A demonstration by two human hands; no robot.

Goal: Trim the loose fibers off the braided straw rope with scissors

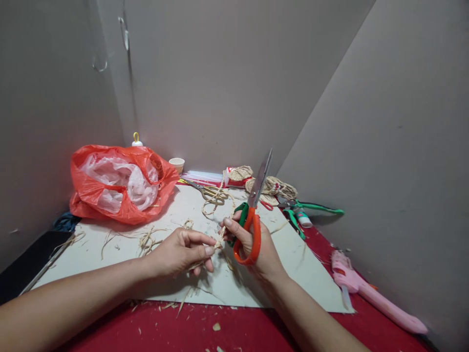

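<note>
My left hand (186, 252) pinches one end of a braided straw cord (219, 243) above the white board (293, 283). The fingers of my right hand (256, 244) hold the same cord a little to the right. Scissors with orange and green handles (253, 239) also sit in my right hand, blades pointing up and away. From my right hand the cord runs up and loops on the board beside gold-handled scissors (216, 194). Loose straw strands (147, 240) lie left of my hands.
A red plastic bag (120, 195) fills the back left, with a paper cup (177, 165) beside it. Straw coils (271, 186) and green-handled pliers (318, 207) lie at the back right. A pink glue gun (377, 293) rests at the right. Grey walls enclose the table.
</note>
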